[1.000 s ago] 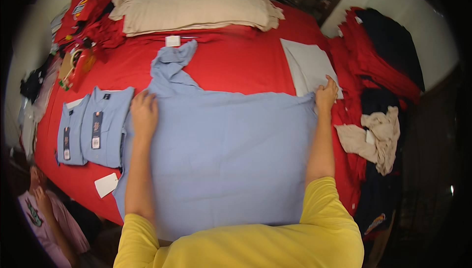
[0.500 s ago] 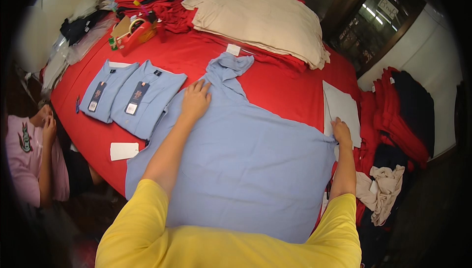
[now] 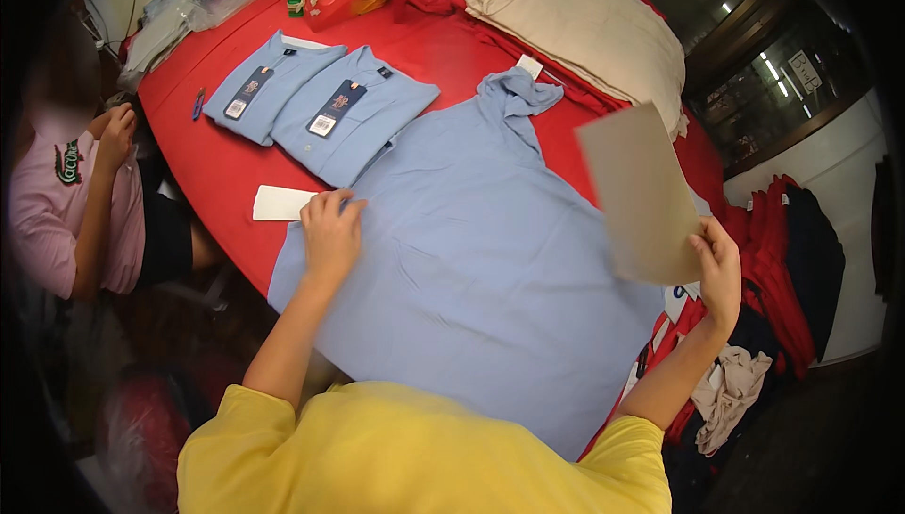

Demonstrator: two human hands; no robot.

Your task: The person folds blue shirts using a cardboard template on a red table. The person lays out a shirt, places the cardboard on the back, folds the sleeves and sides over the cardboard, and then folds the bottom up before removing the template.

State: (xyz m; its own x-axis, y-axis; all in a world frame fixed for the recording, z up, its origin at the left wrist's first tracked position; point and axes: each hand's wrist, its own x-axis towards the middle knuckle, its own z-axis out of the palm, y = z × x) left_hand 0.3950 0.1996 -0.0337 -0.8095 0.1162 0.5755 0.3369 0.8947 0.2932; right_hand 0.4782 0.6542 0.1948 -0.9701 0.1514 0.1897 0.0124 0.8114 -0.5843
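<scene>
Head view: before me a blue shirt [image 3: 490,269] lies spread on the red counter [image 3: 215,170] — soft, likely best lifted by opposite edges — right hand [image 3: 720,267] pinching a stiff-looking grey card [image 3: 643,195], left hand [image 3: 330,234] at the shirt's edge, whether gripping I can't tell.

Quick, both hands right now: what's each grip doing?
Left hand: at the blue garment; can't tell whether it grips cloth.
Right hand: closed, holding the grey-brown sheet near its lower corner.
</scene>
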